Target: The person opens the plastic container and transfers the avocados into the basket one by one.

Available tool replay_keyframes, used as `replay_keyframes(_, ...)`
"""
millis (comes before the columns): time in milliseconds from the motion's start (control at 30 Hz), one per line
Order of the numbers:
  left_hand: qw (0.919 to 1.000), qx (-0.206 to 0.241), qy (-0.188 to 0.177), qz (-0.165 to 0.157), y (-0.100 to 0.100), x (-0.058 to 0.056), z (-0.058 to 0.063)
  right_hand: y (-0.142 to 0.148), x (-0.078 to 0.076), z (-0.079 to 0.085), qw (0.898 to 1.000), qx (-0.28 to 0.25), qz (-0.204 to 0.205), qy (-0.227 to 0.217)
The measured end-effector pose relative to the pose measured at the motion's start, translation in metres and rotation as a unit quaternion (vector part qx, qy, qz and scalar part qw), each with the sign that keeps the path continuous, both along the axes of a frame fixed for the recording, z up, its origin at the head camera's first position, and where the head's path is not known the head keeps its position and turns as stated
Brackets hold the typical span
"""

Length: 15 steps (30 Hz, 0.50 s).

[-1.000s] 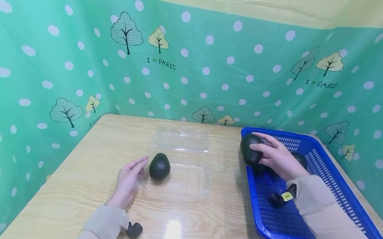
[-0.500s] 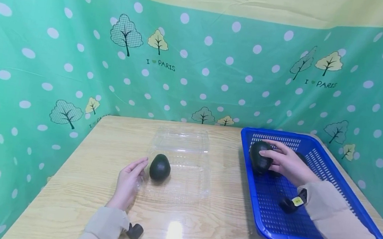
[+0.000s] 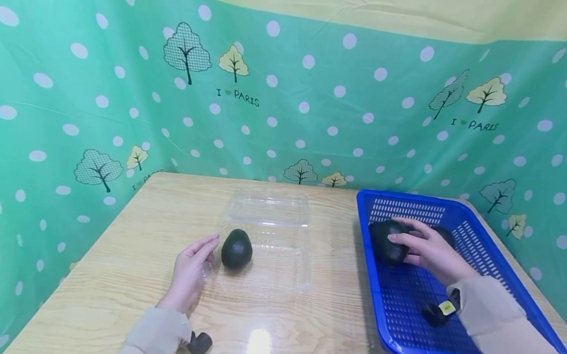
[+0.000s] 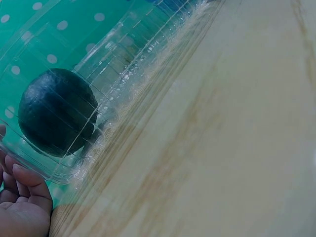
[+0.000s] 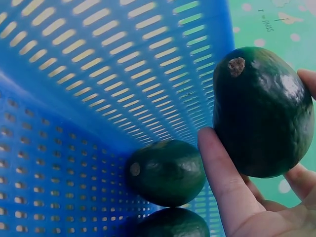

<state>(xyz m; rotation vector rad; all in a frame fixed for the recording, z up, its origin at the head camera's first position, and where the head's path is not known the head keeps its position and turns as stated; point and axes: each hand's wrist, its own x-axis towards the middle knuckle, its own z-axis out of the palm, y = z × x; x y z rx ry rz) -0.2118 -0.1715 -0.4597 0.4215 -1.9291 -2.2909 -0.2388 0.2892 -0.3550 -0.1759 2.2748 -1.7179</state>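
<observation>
My right hand [image 3: 433, 253] grips a dark green avocado [image 3: 393, 243] inside the far left part of the blue basket [image 3: 374, 310]. In the right wrist view the thumb and fingers wrap the sides of this avocado [image 5: 264, 113], its stem end showing. Below it, two more avocados, one [image 5: 165, 173] whole and one [image 5: 173, 224] cut off by the frame, lie in the basket. On the table my left hand [image 3: 187, 276] pinches the left edge of a clear plastic clamshell box [image 3: 281, 269], whose lid is folded back. One avocado [image 3: 236, 250] sits in the box's left side.
The basket stands at the right of the wooden table [image 3: 113, 263], with slotted walls and a raised rim. A green dotted curtain [image 3: 268, 123] hangs behind the table and along both sides. Each wrist wears a small black camera, one [image 3: 200, 344] low near the table at the left.
My right hand has moved right and down with its avocado, from over the basket's left rim to within the basket. The left hand and the box have stayed put.
</observation>
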Motion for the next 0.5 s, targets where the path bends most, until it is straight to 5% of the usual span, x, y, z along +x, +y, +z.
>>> replay_keyframes(500, 1.0, 0.001, -0.002, -0.002, 0.0, 0.0009, 0.0014, 0.0071, 0.0071, -0.004, 1.0, 0.023, 0.009, -0.004)
